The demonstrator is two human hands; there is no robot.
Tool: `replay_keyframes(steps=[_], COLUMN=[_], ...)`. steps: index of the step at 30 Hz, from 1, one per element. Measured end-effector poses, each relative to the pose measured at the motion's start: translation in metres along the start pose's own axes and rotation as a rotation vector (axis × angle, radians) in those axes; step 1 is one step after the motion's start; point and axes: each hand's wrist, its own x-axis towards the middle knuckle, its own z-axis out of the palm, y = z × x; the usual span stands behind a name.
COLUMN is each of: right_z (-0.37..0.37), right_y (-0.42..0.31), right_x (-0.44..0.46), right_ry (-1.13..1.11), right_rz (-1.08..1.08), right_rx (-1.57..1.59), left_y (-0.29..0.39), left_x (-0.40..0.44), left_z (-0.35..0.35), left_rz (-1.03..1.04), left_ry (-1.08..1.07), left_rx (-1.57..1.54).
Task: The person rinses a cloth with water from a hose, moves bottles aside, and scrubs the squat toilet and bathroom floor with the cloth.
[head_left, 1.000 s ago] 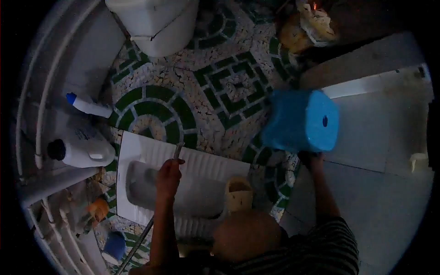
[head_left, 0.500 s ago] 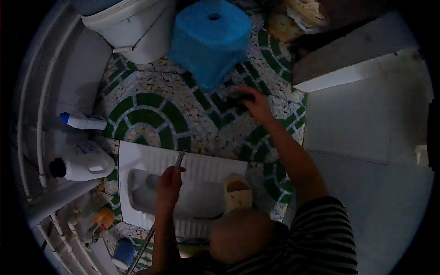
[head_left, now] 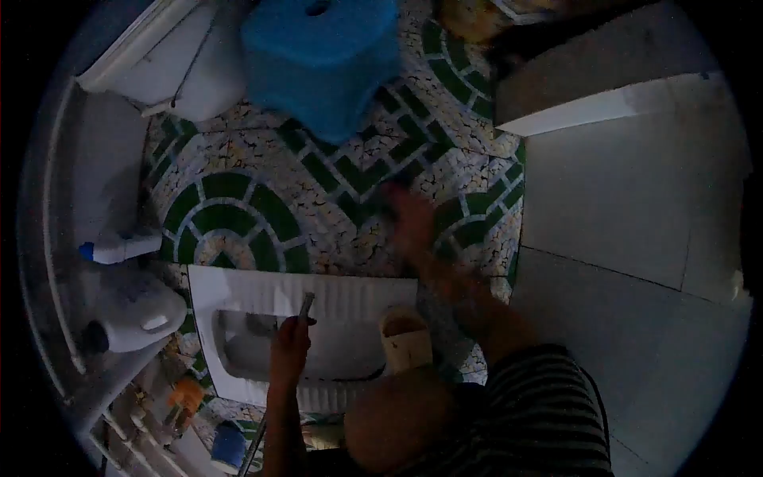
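Observation:
My left hand (head_left: pixel 289 350) is closed round the grey end of a hose (head_left: pixel 307 305), held upright over the white squat toilet (head_left: pixel 238 278). What looks like the same hose (head_left: pixel 254 447) shows again beside my left forearm. My right hand (head_left: pixel 412 219) is low over the patterned floor (head_left: pixel 342 250), beyond the toilet, and smeared by motion. A small dark thing sits at its fingers, too dim to name. My knee (head_left: pixel 401 417) and a pale slipper (head_left: pixel 407 342) are below, the slipper at the toilet's right end.
A blue stool (head_left: pixel 322 63) and a white bucket (head_left: pixel 199 63) stand at the back. Along the left wall are a blue-capped bottle (head_left: pixel 119 246), a white jug (head_left: pixel 143 310) and pipes (head_left: pixel 56 262). A raised ledge (head_left: pixel 588 111) and tiled wall bound the right.
My right hand has come nearer to me and slightly left, with the dark thing still at its fingers. My left hand keeps hold of the hose. The view has shifted a little.

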Motion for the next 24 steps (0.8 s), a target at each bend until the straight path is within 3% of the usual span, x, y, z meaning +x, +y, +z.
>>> replay_keyframes(steps=[2, 5, 8, 11, 14, 17, 18, 20, 21, 24], right_z=[-0.001, 0.024, -0.023, -0.074, -0.064, -0.036, -0.053, 0.019, 0.005, 0.001], right_y=[-0.043, -0.051, 0.001, 0.092, 0.228, 0.218, 0.153, 0.135, 0.091, 0.043], right_x=[-0.03, -0.062, -0.002, 0.034, 0.039, 0.063, 0.076, 0.054, 0.06, 0.07], right_ry=[-0.085, -0.1, -0.213, -0.065, 0.195, 0.414, 0.35, 0.349, 0.236, -0.083], right_rz=[-0.267, -0.655, -0.708, -0.035, 0.545, 0.643, 0.614, 0.023, -0.098, -0.19], right_rx=[0.166, 0.134, 0.237, 0.464, -0.101, -0.059, 0.284, -0.112, -0.041, 0.375], left_y=[0.005, -0.009, -0.023, -0.025, -0.02, -0.033, -0.025, -0.003, 0.004, 0.014], left_x=[-0.001, 0.004, 0.017, 0.021, 0.024, 0.035, 0.037, 0.035, 0.033, 0.034], left_z=[-0.002, 0.0, -0.006, -0.016, -0.019, -0.021, -0.021, -0.026, -0.03, -0.039], left_rz=[-0.114, 0.056, 0.208, 0.282, 0.218, 0.096, 0.055, -0.021, -0.036, -0.053], left_ry=[-0.07, -0.016, 0.059, 0.074, 0.074, 0.035, 0.059, 0.119, 0.119, 0.098], left_rx=[-0.052, -0.031, 0.068, 0.091, 0.043, -0.074, -0.019, 0.087, 0.039, -0.068])
